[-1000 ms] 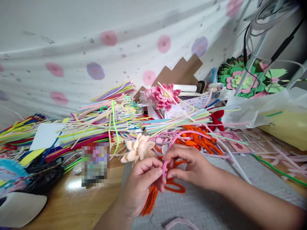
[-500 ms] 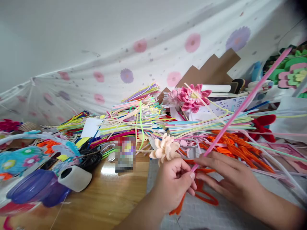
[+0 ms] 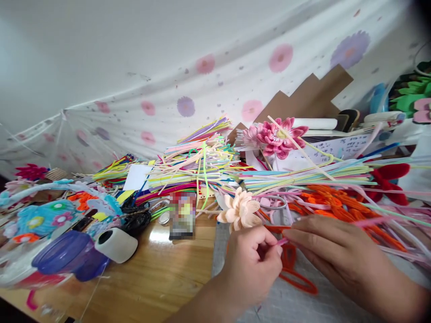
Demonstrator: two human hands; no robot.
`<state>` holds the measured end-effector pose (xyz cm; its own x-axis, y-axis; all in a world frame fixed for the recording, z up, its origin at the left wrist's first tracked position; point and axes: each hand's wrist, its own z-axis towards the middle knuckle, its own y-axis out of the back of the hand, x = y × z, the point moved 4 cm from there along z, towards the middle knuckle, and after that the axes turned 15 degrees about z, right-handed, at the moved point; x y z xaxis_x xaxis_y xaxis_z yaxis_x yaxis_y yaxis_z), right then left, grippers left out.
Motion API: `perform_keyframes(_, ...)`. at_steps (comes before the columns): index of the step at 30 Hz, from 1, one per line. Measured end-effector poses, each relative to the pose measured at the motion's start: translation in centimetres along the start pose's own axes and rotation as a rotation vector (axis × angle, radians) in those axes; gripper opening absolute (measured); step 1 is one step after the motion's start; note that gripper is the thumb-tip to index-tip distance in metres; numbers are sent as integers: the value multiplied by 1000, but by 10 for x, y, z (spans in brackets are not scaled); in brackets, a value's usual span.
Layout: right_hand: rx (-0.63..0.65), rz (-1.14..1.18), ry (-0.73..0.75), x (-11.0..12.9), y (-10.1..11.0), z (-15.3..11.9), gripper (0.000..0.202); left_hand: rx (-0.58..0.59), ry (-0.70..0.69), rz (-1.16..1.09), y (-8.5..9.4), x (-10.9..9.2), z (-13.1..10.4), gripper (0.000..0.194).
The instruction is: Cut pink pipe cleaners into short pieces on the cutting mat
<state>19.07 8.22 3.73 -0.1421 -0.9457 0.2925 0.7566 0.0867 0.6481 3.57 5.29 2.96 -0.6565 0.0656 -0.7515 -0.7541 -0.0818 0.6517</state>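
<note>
My left hand (image 3: 254, 264) pinches the near end of a pink pipe cleaner (image 3: 373, 221) between thumb and forefinger. Over the same strip lies my right hand (image 3: 330, 246), its fingers pressed together and the strip coming out behind them toward the right. Just beyond my left hand rests a cream petalled flower (image 3: 239, 210). Under and between the hands, orange fuzzy loops (image 3: 299, 280) lie on a grey mat (image 3: 224, 251).
Bundles of coloured pipe cleaners (image 3: 195, 168) cover the back. A pink flower (image 3: 281, 137) stands behind them. Orange pieces (image 3: 332, 202) lie at the right. Left are a purple container (image 3: 63, 253) and a white roll (image 3: 117, 244) on the wooden table (image 3: 158, 278).
The pink pipe cleaner has swung down from a steep upward slant to nearly level. My right hand has closed over it beside my left. The view has shifted slightly.
</note>
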Motion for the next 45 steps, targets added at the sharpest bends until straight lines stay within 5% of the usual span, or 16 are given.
perform_keyframes(6, -15, 177, -123, 6, -6, -3, 20, -198, -126, 34, 11, -5, -9, 18)
perform_keyframes(10, -59, 383, -189, 16, -9, 5, 18, -272, -75, -120, 8, -3, -17, 17)
perform_keyframes(22, -253, 770, -523, 15, -30, -6, 15, -141, 87, -805, -24, 10, -16, 28)
perform_keyframes(33, -324, 428, -228, 22, -16, 2, 33, -111, 153, -909, -31, 6, -14, 29)
perform_keyframes(40, -124, 442, -187, 9, -5, 4, 27, 18, 203, -870, -30, 7, -10, 29)
perform_keyframes(45, 115, 579, -188, 5, 5, 10, 18, 291, 186, -678, -19, 8, -4, 29)
